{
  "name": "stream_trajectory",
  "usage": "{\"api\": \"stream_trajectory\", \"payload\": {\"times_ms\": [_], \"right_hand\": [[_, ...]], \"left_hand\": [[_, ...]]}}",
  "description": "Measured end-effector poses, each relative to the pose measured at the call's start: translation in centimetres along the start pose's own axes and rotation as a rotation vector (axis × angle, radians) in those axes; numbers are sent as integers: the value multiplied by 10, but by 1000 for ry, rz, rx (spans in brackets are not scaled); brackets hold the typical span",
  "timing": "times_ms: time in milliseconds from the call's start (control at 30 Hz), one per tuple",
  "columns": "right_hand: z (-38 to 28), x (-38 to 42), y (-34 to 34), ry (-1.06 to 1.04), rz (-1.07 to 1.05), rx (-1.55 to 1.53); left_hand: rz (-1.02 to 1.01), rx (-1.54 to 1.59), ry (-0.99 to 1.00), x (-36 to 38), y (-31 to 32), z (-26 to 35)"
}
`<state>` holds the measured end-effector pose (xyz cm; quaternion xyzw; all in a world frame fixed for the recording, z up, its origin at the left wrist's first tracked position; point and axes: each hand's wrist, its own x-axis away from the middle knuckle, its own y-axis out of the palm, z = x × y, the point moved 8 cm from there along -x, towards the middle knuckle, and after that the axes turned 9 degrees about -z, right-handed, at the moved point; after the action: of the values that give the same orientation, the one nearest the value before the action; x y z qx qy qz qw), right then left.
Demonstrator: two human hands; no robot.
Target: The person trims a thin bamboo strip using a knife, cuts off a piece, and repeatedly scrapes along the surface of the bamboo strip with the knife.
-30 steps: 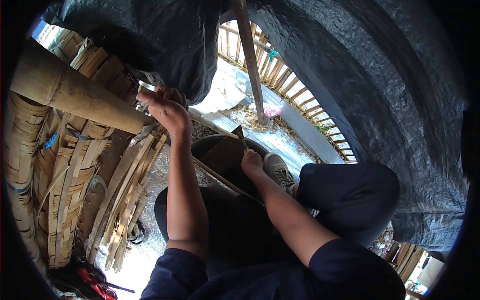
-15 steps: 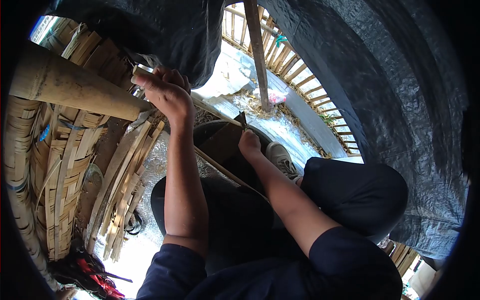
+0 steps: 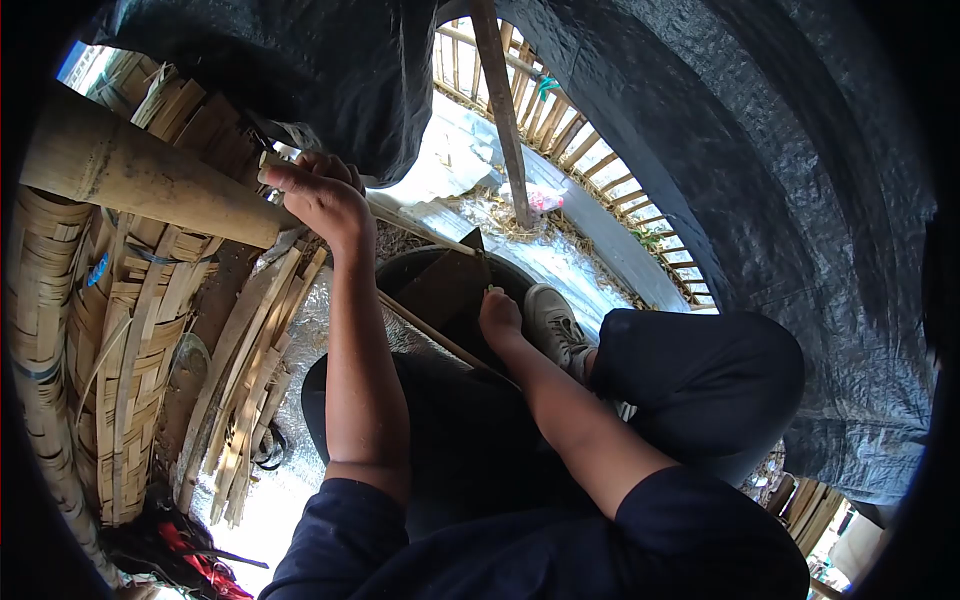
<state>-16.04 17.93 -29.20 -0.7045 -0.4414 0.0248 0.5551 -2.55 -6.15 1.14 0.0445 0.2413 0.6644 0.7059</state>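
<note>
My left hand is closed round a bamboo stick, whose near end pokes out by the thumb. The stick slants down to the right, and its far end meets the dark blade of a knife. Below the blade, my right hand is wrapped round the knife's handle, which the fingers mostly hide. Both hands are over a dark round tub between my legs. A second thin bamboo strip crosses the tub's near side towards my lap.
A thick bamboo pole juts in from the left above split bamboo strips and woven bamboo. Dark tarpaulin hangs at the right and top. A wooden post stands ahead. My shoe is beside the tub.
My right hand has drawn back towards my body with the knife, and more of the blade now shows. The left hand keeps its hold on the bamboo stick, shifted only slightly.
</note>
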Motion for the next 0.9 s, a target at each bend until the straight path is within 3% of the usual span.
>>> {"api": "stream_trajectory", "payload": {"times_ms": [533, 700, 800, 900], "right_hand": [[-19, -30, 3, -19, -4, -39], [-28, -60, -1, -101, 37, -25], [-29, -61, -7, -172, 63, -10], [-30, -44, -13, -178, 63, 32]], "left_hand": [[-97, 51, -34, 1, 12, -4], [-154, 22, 77, 4, 13, 2], [13, 16, 68, 3, -2, 1], [57, -2, 60, -2, -10, -3]]}}
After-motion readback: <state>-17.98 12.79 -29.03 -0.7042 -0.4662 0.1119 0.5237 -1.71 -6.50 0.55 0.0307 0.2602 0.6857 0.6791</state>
